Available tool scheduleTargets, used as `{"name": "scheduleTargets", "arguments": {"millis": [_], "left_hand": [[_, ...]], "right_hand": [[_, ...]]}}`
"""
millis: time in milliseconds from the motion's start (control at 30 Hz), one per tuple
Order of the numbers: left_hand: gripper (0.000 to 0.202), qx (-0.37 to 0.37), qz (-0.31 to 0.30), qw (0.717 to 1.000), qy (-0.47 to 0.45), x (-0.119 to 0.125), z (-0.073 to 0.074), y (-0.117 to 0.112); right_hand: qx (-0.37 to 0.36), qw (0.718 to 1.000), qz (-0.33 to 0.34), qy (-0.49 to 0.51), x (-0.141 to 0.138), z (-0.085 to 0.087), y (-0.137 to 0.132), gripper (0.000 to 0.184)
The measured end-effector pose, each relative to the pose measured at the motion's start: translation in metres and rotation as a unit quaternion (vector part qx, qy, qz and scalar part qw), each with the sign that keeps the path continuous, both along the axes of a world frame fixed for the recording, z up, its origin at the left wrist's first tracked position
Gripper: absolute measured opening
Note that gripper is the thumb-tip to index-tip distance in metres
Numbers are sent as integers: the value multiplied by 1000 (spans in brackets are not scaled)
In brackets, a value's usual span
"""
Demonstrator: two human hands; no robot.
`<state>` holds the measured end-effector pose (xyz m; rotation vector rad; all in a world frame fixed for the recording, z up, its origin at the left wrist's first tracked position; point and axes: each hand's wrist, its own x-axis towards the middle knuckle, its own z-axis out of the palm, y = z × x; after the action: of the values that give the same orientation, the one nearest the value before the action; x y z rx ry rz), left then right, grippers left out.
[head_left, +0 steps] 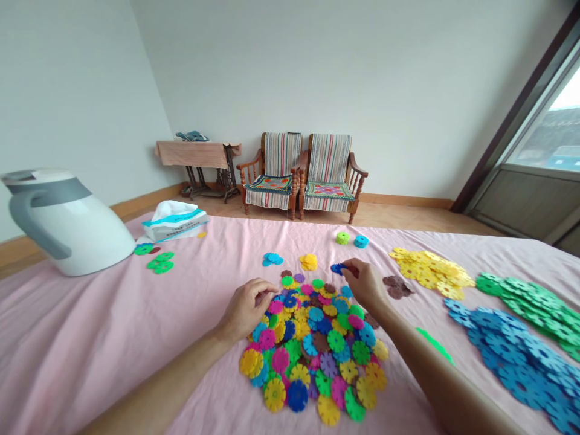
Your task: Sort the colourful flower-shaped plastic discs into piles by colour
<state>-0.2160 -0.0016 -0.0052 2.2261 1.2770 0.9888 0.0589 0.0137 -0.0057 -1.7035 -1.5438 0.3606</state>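
A mixed pile of round notched plastic interlocking discs (321, 343) in many colours lies on the pink cloth before me. My right hand (362, 279) is beyond the pile's far right edge, thumb and finger pinched on a dark blue disc (337, 268) at the cloth. At the pile's left edge, my left hand (248, 307) has its fingers curled in toward the discs; whatever is between the fingertips is hidden. Past the hands sit a small light blue group of discs (272, 259), a small yellow group (309, 261), a lime green stack (342, 238) and a blue stack (361, 241).
To the right lie brown discs (399, 286) and larger spreads of yellow (430, 270), green (534, 305) and blue flower-shaped pieces (521, 356). A white jug (86, 223), a tissue pack (174, 222) and green pieces (161, 263) stand left. Two chairs (283, 157) are beyond.
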Motion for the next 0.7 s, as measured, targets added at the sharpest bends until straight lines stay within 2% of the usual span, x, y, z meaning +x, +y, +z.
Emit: {"name": "scheduleTargets", "arguments": {"millis": [167,267,333,433,567,633,700], "left_hand": [[21,3,-4,1000,9,-2,-5,2],[21,1,-8,1000,10,-3,-6,3],[22,-2,-9,1000,10,-2,-6,2],[22,-6,-14,1000,12,-2,-4,1],[23,-9,-20,1000,11,-1,-1,0],[24,-10,-24,1000,10,-1,-2,-1],[24,-12,-23,1000,12,-1,-2,-1]], "right_hand": [[-19,999,-16,33,15,-8,6,26],[6,999,-48,1,11,-6,5,29],[27,998,-39,-28,2,-2,2,25],[45,995,79,-35,-24,7,-11,21],[64,952,289,-74,-63,18,-37,22],[65,936,325,-119,-75,20,-48,23],[58,933,318,-158,-81,21,-55,22]]}}
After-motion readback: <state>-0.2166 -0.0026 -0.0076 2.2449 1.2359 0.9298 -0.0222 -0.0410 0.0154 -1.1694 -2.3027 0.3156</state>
